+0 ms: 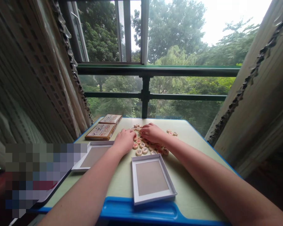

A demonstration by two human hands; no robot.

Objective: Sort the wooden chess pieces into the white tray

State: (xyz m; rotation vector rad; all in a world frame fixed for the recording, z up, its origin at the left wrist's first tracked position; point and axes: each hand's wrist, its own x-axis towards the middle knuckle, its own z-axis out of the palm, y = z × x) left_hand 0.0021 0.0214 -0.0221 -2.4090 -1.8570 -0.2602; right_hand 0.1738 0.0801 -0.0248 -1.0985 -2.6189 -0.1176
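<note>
Round wooden Chinese chess pieces [142, 144] with red and black characters lie in a loose pile in the middle of the table. At the pile's left edge is my left hand [125, 140], palm down, fingers apart and slightly bent against the nearest pieces. My right hand [152, 133] reaches over the pile from the right, its fingers pointing left and seemingly closed on a piece; the fingertips are partly hidden. Close in front of the pile sits a shallow white box tray [137, 199] with a grey-brown bottom.
Another white tray [92, 144] lies left, partly behind my left forearm. Two printed boxes [101, 131] lie at the back left. A few pieces [171, 133] sit apart to the right. The table [191, 138] has a blue edge, with a window and railing beyond; curtains hang at both sides.
</note>
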